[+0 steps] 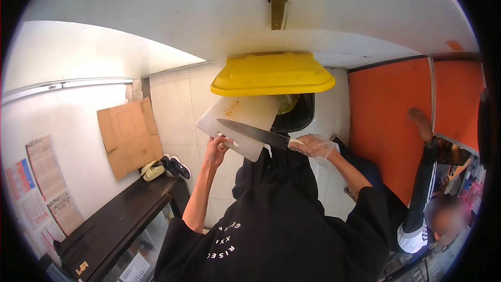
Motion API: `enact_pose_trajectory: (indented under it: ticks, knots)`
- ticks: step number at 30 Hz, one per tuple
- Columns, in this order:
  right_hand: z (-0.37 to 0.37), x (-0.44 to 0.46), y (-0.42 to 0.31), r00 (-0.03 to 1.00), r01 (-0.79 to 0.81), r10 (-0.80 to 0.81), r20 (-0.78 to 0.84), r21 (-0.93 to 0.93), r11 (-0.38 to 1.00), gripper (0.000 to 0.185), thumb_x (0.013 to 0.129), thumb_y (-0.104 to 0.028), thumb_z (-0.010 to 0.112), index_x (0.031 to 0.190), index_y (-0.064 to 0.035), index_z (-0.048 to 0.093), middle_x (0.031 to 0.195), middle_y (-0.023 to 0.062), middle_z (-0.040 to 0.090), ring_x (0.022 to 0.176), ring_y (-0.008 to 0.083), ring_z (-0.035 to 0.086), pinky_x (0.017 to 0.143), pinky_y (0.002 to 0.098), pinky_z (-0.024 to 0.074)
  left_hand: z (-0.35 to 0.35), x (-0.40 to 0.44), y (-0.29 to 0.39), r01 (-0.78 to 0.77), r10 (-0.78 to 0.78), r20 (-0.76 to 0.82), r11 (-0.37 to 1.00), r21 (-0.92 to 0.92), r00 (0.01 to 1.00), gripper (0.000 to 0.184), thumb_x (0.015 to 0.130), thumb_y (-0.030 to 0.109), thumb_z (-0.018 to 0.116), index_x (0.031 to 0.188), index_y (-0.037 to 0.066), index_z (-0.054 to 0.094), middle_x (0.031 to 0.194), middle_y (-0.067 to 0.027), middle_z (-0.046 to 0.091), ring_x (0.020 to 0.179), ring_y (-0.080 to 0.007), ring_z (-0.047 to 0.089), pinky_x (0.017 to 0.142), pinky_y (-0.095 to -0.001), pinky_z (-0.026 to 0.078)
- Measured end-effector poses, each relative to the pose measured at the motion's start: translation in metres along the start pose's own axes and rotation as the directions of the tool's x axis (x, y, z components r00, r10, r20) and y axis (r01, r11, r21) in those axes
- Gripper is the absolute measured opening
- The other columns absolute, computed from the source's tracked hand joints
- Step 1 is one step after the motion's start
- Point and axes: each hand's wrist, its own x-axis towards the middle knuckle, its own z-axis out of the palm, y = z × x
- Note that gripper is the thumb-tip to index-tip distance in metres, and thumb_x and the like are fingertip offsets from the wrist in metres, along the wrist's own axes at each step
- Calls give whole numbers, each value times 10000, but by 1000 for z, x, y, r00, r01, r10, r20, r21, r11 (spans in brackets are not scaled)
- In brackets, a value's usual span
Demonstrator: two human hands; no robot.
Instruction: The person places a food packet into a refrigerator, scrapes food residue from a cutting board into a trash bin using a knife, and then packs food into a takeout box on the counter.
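My left hand [217,149] grips a white cutting board [240,120] by the cut-out handle at its near edge. Orange-brown food scraps [232,107] lie on the board's far part. In a clear plastic glove, my right hand [314,146] is closed round the pale handle of a large kitchen knife [253,132], its blade across the board and pointing left. The board is tilted over a black bin [297,117] with a greenish bag [288,104] inside. Behind it, the yellow bin lid [272,74] stands raised.
Another person [417,209] is at the right, one arm reaching toward an orange panel [389,125]. A dark cabinet [117,224] stands at the left, with shoes [162,168] at its far end and flattened cardboard [130,136] against the wall. A pale surface overhangs the top.
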Motion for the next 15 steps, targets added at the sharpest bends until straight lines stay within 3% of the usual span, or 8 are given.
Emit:
enact_pose_trajectory:
  ticks: [1,4,7,8,11,12,15]
  knots:
    - [0,-2,-2,997,-54,51,54,56,997,674,825,-645,388,877,-8,602,807,249,602,818,384,580,719,430,426,3,-1,0,0,0,-22,1000,-5,1000,495,713,-29,499,1187,31,370,1083,-107,508,857,-215,579,772,-325,515]
    - [1,37,37,969,-135,126,-211,-30,990,718,810,-677,374,873,-1,606,782,228,608,765,368,577,698,431,422,0,-2,2,11,-11,-11,1000,-14,1000,499,709,-39,500,1184,21,360,1091,-122,501,855,-224,582,758,-329,524]
    - [-15,37,41,951,-231,223,-213,-13,973,727,798,-692,382,876,-7,614,764,193,615,713,347,557,683,423,420,-8,-2,1,28,-28,26,1000,-6,999,495,708,-37,502,1179,27,364,1082,-120,503,853,-226,583,762,-333,523]
    - [-10,36,47,951,-126,114,-286,-22,992,733,785,-712,381,826,-12,596,705,149,594,662,306,533,655,402,417,-11,-1,0,35,-34,37,999,-4,999,494,708,-36,504,1178,30,365,1079,-119,503,851,-227,583,765,-334,522]
    - [-12,15,16,998,-31,32,-57,18,999,733,789,-718,360,778,-13,560,662,133,565,654,279,538,650,394,422,-5,1,-1,35,-35,15,999,26,999,493,710,-27,506,1179,33,366,1077,-118,501,852,-230,584,776,-336,519]
    - [-3,18,22,998,-54,59,-36,112,992,701,795,-708,369,737,-29,533,639,107,540,638,244,536,633,376,422,-1,2,0,34,-34,-6,999,30,999,492,711,-25,506,1179,34,366,1081,-117,500,855,-229,583,778,-336,519]
    - [13,55,66,992,-62,68,-104,60,996,671,795,-694,399,734,-44,554,615,93,539,601,235,529,613,379,425,-2,-4,3,41,-40,-44,999,26,998,468,719,-19,500,1169,40,384,1072,-102,510,858,-222,582,782,-333,509]
